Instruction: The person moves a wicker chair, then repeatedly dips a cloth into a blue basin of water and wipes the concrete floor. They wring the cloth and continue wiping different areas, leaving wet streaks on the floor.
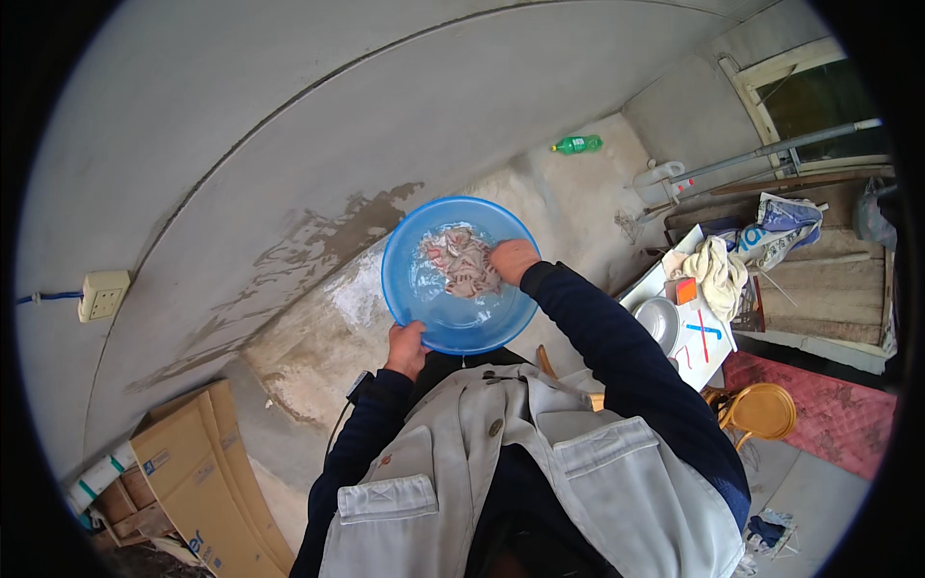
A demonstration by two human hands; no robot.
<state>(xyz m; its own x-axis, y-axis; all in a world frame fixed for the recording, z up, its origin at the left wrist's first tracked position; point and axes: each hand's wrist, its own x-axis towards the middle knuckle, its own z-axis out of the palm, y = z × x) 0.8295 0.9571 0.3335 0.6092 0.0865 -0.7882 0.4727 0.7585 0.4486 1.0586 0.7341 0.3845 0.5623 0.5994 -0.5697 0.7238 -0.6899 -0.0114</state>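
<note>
A round blue plastic basin (462, 329) is before me, with a wet, crumpled cloth (462, 266) with reddish and dark marks lying in shallow water. At the lower left, my left hand (407, 348) grips the basin's rim, thumb over the edge. My right hand (514, 260) reaches over the right side with curled fingers against the cloth's edge; the fingertips are hidden, and a grip on the cloth looks likely but is not fully visible.
A green plastic bottle (578, 144) lies by the wall. To the right, a white table (704, 365) holds a metal bowl (656, 322) and a cream cloth (715, 274). A wicker stool (760, 412) stands nearby; flattened cardboard (209, 477) leans at lower left.
</note>
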